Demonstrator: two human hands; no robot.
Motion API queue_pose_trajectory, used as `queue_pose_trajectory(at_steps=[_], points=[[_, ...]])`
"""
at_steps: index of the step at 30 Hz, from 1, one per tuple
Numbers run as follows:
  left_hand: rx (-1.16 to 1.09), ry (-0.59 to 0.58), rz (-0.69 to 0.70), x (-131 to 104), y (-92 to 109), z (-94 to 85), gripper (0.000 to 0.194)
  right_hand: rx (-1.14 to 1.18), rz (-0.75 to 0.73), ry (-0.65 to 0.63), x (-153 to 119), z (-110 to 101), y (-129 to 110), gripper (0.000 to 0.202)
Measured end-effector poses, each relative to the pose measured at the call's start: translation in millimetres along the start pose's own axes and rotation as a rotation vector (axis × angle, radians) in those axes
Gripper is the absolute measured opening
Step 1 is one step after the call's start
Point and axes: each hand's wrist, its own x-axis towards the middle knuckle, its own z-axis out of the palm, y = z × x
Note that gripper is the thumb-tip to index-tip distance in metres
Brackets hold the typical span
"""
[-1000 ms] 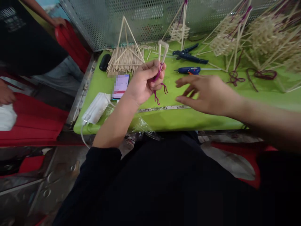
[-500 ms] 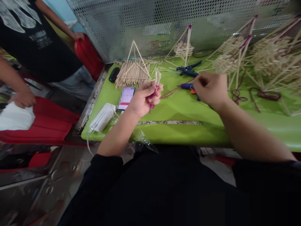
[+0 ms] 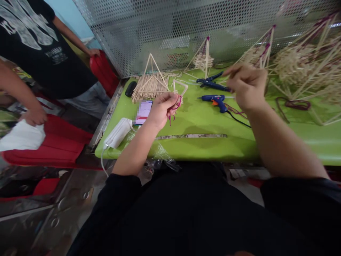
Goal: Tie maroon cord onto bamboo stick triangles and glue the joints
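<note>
My left hand (image 3: 165, 108) is closed in a pinch over the green table (image 3: 197, 153). It grips a small frame of thin wooden sticks (image 3: 183, 85), whose corner sticks up above the fingers. Purple cord (image 3: 180, 102) loops round the sticks at the fingertips, and a short end hangs below. My right hand (image 3: 247, 85) is raised by the handles of dark blue cutting pliers (image 3: 210, 82). Its fingers are partly bent and apart, and nothing shows between them. A blue hot glue gun (image 3: 217, 101) lies between the two hands.
A bundle of sticks (image 3: 149, 87) lies behind a stick pyramid (image 3: 151, 57). Several stick structures (image 3: 298, 60) stand at the back right. A phone (image 3: 144, 113) and a white power strip (image 3: 118, 132) lie left. Another person (image 3: 53, 53) stands by red chairs.
My right hand has lifted and moved away from the glue gun, uncovering it. The cord that stretched between my hands no longer shows there. The stick frame has turned in my left hand.
</note>
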Motion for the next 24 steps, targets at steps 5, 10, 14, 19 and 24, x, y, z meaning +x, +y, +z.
queue_pose_trajectory(at_steps=[5, 10, 14, 19, 24], points=[[0.034, 0.013, 0.042, 1, -5, 2.2, 0.031, 0.403, 0.047, 0.056, 0, 32, -4, 0.036], [0.002, 0.008, 0.015, -2, -8, 5.9, 0.033, 0.668, 0.060, 0.094, -5, 57, -3, 0.046], [-0.005, -0.006, 0.006, -3, -12, 6.8, 0.036, 0.712, 0.004, 0.098, -4, 66, -5, 0.026], [0.100, -0.108, 0.039, -4, -15, 4.8, 0.032, 0.657, 0.032, 0.232, -3, 71, -1, 0.037], [0.223, -0.101, 0.037, -5, -16, 4.4, 0.034, 0.519, 0.024, 0.280, -4, 67, -3, 0.013]])
